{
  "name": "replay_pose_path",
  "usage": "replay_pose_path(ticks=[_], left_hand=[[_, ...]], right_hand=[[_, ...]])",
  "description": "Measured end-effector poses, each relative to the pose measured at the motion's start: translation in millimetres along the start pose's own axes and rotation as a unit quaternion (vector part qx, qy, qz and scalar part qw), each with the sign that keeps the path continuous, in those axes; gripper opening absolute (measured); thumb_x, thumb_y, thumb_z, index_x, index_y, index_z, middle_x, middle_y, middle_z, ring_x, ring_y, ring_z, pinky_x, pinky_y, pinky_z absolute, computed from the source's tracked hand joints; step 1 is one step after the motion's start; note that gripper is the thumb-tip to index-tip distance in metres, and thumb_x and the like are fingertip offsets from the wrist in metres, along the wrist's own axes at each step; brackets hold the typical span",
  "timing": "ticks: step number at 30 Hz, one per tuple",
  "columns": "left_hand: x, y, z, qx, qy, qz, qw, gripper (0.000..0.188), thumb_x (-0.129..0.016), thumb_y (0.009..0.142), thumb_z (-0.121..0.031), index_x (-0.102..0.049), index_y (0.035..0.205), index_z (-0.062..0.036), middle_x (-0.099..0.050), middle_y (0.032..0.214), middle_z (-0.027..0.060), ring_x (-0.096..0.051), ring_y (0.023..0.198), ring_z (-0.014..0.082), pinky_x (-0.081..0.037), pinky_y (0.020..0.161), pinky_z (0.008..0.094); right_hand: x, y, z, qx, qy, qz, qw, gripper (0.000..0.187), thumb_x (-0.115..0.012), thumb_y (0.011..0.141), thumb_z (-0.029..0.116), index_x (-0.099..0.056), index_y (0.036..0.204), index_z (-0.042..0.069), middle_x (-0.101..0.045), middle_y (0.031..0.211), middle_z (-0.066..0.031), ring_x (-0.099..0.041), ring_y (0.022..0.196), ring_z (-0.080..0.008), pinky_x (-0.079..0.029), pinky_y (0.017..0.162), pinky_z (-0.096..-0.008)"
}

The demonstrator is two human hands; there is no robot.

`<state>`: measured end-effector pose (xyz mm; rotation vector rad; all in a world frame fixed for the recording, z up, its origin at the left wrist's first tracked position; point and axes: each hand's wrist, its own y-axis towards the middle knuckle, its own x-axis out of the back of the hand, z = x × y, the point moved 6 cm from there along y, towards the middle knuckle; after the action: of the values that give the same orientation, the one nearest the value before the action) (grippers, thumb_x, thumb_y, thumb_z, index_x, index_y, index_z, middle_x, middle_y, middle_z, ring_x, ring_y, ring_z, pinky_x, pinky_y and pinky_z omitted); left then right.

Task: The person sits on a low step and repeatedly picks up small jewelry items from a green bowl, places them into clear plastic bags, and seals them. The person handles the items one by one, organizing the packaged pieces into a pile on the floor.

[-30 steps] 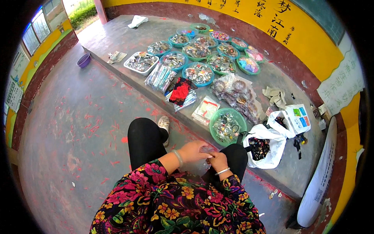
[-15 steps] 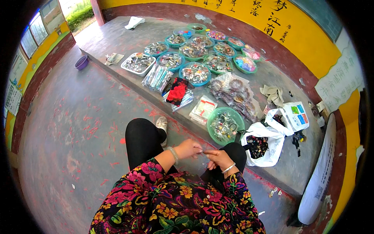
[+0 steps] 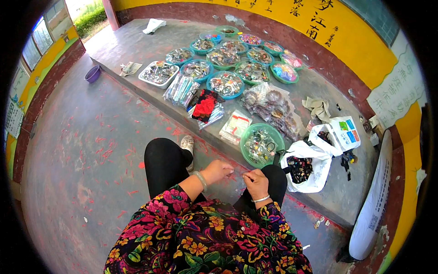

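Observation:
My left hand (image 3: 218, 171) is closed in a pinch above my lap, its thumb and fingertips together; anything between them is too small to make out. A short gap to its right, my right hand (image 3: 256, 183) has its fingers curled in, and whatever they may hold is hidden. Nearest to my hands is a green plastic basin (image 3: 243, 145) on the raised step, with small bagged pieces and dark rings inside. Right of it stands a white plastic bag (image 3: 323, 170), its mouth wide, full of small dark pieces.
Several basins, one being a white tub (image 3: 172, 82), stand farther back with small packets. Nearer lie a red-and-black cloth item (image 3: 206, 106), flat packets (image 3: 235, 126) and clear bags (image 3: 273, 109). A purple bowl (image 3: 92, 74) sits on the lower floor. The step edge (image 3: 173, 116) crosses diagonally.
My hands, fingertips touching half a second ago, have come apart. The right hand has turned upward with its fingers more curled; the left has shifted slightly left.

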<state>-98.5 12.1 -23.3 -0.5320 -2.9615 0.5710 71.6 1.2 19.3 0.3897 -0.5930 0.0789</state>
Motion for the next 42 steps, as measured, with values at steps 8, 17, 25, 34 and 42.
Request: replay_pose_path(ticks=[8,17,25,34,42], left_hand=[[1,-4,-8,-0.064,0.073,-0.014,0.995,0.018,-0.059,0.08,-0.016,-0.064,0.087,-0.0001,-0.063,0.07,0.0092,-0.06,0.063,0.0158,-0.048,0.059,0.0286],[-1,-6,-14,-0.121,0.126,-0.031,0.984,0.017,-0.057,0.082,-0.016,-0.064,0.087,-0.0005,-0.064,0.073,0.0087,-0.061,0.062,0.0155,-0.049,0.058,0.029],[-9,-8,-12,-0.039,0.056,0.022,0.997,0.019,-0.058,0.084,-0.015,-0.065,0.094,-0.001,-0.065,0.079,0.0059,-0.06,0.066,0.0105,-0.049,0.061,0.0244],[-14,-8,-7,-0.035,0.025,0.031,0.999,0.02,-0.057,0.085,-0.016,-0.065,0.097,-0.0024,-0.065,0.079,0.006,-0.061,0.069,0.0108,-0.051,0.064,0.0238],[-15,-10,-12,-0.058,0.106,0.03,0.992,0.02,-0.057,0.085,-0.017,-0.065,0.098,-0.0043,-0.065,0.08,0.0075,-0.061,0.065,0.0116,-0.05,0.06,0.0248]], right_hand=[[-14,-2,-22,-0.202,0.23,0.098,0.947,0.013,-0.065,0.073,0.006,-0.067,0.084,0.001,-0.06,0.073,-0.0003,-0.05,0.055,-0.0055,-0.038,0.046,-0.0204],[-16,-5,-34,-0.24,0.304,0.119,0.914,0.017,-0.063,0.076,0.006,-0.065,0.091,-0.001,-0.061,0.067,-0.0014,-0.045,0.042,-0.0042,-0.032,0.039,-0.0167],[-14,-7,-23,-0.33,0.355,0.179,0.856,0.016,-0.063,0.077,0.007,-0.064,0.09,-0.002,-0.064,0.073,-0.006,-0.049,0.042,-0.0057,-0.034,0.037,-0.0156],[-16,-8,-26,-0.333,0.349,0.192,0.855,0.017,-0.064,0.077,0.012,-0.065,0.087,-0.001,-0.061,0.064,-0.0023,-0.052,0.044,-0.0072,-0.036,0.039,-0.0168],[-17,-9,-26,-0.328,0.34,0.231,0.85,0.02,-0.063,0.077,0.009,-0.063,0.093,-0.003,-0.064,0.076,-0.0061,-0.055,0.049,-0.0089,-0.039,0.041,-0.0182]])
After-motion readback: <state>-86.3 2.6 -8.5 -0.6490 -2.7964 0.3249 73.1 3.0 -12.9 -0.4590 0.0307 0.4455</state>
